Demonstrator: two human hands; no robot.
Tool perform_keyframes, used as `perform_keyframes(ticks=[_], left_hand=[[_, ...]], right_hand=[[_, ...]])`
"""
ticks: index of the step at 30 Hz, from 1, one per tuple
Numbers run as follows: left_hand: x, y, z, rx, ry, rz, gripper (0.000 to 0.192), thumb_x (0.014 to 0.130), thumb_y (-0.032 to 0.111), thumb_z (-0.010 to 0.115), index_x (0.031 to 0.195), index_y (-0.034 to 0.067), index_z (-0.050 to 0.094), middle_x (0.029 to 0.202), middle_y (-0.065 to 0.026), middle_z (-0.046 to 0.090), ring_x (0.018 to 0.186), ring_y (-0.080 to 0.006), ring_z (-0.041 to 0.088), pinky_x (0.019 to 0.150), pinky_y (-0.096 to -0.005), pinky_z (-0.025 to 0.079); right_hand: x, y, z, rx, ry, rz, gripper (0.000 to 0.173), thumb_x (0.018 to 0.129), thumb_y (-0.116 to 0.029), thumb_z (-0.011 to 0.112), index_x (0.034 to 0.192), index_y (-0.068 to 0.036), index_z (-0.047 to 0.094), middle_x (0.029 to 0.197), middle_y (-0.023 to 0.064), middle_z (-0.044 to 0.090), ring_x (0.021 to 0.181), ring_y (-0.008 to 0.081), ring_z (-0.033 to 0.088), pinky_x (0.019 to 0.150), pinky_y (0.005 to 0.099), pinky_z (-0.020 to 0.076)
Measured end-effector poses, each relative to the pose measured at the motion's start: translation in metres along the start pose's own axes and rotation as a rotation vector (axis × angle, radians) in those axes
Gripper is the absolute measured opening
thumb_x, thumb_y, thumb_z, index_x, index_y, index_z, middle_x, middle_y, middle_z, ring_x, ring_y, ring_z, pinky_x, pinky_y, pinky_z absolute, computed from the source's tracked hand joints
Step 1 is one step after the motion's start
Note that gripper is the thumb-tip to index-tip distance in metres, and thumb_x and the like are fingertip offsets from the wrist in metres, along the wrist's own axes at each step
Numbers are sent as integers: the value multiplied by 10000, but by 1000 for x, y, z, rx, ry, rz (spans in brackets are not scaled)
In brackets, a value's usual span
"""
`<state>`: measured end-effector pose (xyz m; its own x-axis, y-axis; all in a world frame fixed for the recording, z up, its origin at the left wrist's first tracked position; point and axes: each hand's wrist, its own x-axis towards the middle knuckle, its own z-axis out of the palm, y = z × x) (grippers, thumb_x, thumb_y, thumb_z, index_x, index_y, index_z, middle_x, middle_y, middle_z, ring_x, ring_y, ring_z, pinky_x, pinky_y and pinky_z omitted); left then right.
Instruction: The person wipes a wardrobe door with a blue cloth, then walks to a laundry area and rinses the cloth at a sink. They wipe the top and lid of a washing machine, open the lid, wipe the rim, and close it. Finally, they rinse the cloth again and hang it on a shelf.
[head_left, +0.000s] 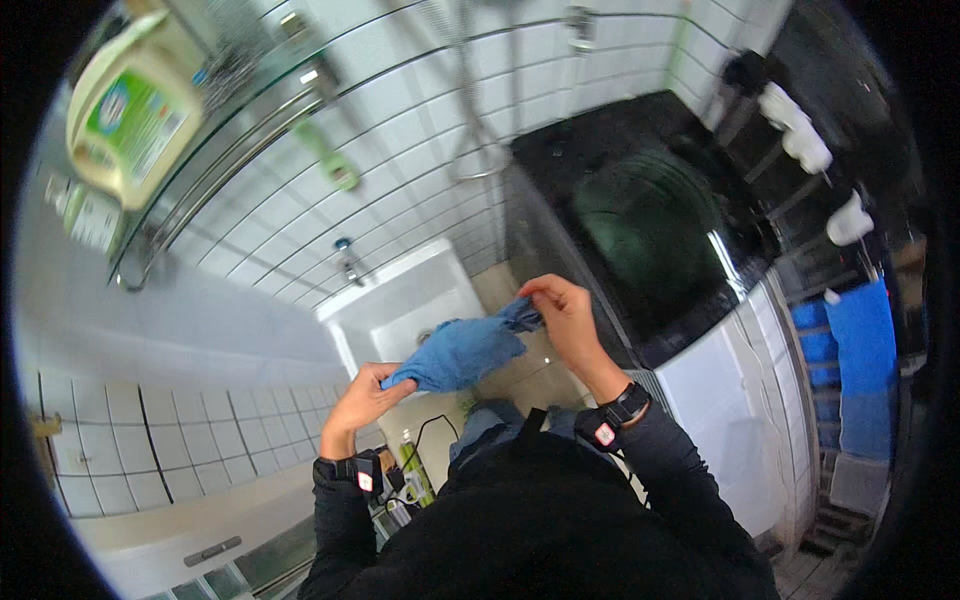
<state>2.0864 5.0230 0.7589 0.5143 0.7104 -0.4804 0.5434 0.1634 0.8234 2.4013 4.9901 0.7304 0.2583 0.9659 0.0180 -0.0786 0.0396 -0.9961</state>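
Observation:
A blue cloth (466, 351) hangs between my two hands, bunched and slightly twisted at its upper right end. My left hand (369, 401) pinches its lower left end between thumb and fingers. At the other end, my right hand (564, 315) grips a gathered corner. Beneath and behind the cloth is a white sink basin (409, 304), partly covered by it. A small chrome tap (348, 262) juts from the tiled wall above the basin.
To the right stands a top-loading washing machine (637, 210) with a dark lid. A glass shelf at upper left bears a detergent jug (131, 112); a green brush (330, 159) hangs below. White items (799, 135) and a blue towel (862, 360) hang at far right.

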Motion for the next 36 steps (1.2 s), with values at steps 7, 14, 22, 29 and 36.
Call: perform_keyframes(ticks=[7,14,22,29,36], left_hand=[[42,-181,-90,32,444,-110,293,869,265,666,815,-23,661,613,-6,569,577,-95,501,515,-303,394],[123,-256,-121,33,540,11,402,830,375,696,932,-14,701,781,-91,692,698,-146,620,640,-317,479],[196,-295,-121,-569,560,-102,353,840,317,717,942,-20,703,789,-39,661,697,-109,587,630,-264,466],[244,-295,-110,-899,432,23,239,925,185,605,1095,17,598,965,-47,636,830,-120,613,655,-288,524],[264,-265,-96,-1131,405,-27,351,949,192,566,1246,21,487,1163,-100,600,1048,-250,614,835,-379,551]], right_hand=[[77,117,148,-375,-96,75,292,852,-98,636,1134,-37,592,1027,87,618,915,163,573,796,291,477],[154,182,295,-747,-258,-113,682,737,-346,767,1265,-18,487,1064,189,567,958,327,574,843,403,473],[206,212,304,-664,-549,-181,407,657,-66,645,1053,-26,561,915,200,612,899,408,585,759,460,486],[226,222,285,-529,-715,-267,416,723,-134,660,1120,-29,597,973,181,636,870,370,607,758,414,499],[210,336,235,-714,15,433,554,819,-444,659,1231,-82,582,1020,115,663,1075,263,566,856,410,479]])
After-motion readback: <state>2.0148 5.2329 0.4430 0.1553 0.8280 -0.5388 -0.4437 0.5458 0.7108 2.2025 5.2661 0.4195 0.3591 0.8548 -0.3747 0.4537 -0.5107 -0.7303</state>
